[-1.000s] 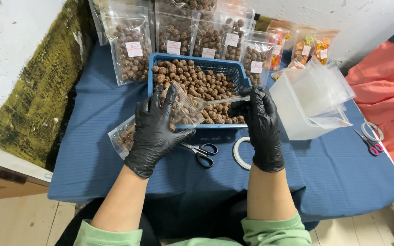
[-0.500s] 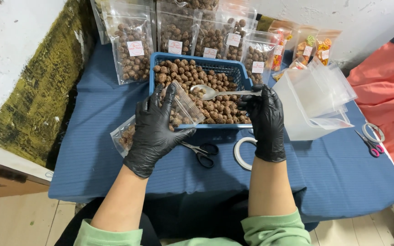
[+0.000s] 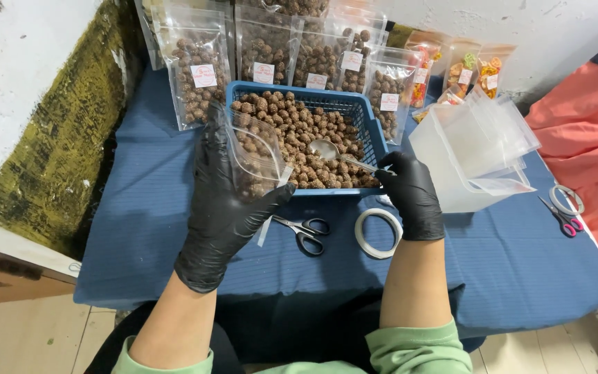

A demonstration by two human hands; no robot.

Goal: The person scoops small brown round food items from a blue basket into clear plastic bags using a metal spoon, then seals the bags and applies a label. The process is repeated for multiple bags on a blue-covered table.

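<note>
A: Two hands are at work. What does each grip hold?

B: The left hand, in a black glove, has its grip clamped on an open clear pouch, held upright at the near left corner of the blue basket. The right hand, also gloved, has its grip closed on the handle of a metal spoon; the bowl of the spoon lies on the brown balls in the basket.

A: State of the pouch?

B: Partly filled. Brown balls show through its lower half; the mouth is open and its upper part is bare.

A: What appears complete?

B: Several filled, labelled pouches stand in a row behind the basket. Judged from this, a good share of the packing is done.

A: What appears to remain?

B: The basket is close to full, and a stack of empty pouches lies to its right. The held pouch is unsealed. Much product is therefore left to pack.

A: Other items on the bench?

B: Scissors and a tape roll lie just in front of the basket, between the forearms. A second pair of scissors lies at the far right, well apart.
</note>
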